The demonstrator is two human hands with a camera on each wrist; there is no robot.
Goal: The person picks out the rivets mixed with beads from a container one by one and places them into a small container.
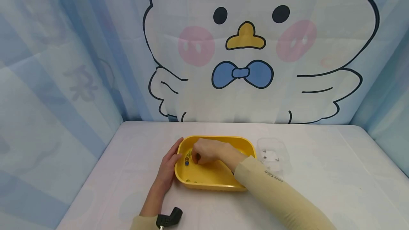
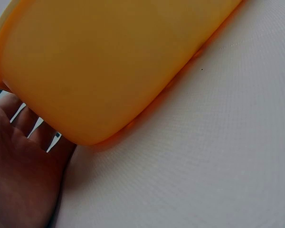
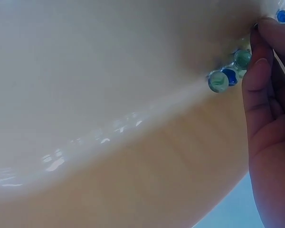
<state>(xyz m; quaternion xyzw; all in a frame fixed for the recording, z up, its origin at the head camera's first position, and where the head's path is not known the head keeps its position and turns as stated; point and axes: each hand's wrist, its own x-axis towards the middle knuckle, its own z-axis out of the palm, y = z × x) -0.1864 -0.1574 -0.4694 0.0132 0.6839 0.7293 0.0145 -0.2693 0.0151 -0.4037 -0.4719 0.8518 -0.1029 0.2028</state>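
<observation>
A shallow yellow tray lies on the table, with glass marbles lined up near its left wall and several more along its near side. My left hand holds the tray by its left end, thumb at the rim and fingers along the outer wall. Inside the tray, my right hand has thumb and forefinger together. Between those fingertips a small dark bit of a marble shows, mostly hidden. Green and blue marbles sit right beside the fingers in the right wrist view.
Right of the tray stands a clear plastic container with a few small shiny pieces in it. The table has a white cloth, and a printed curtain hangs at its back edge.
</observation>
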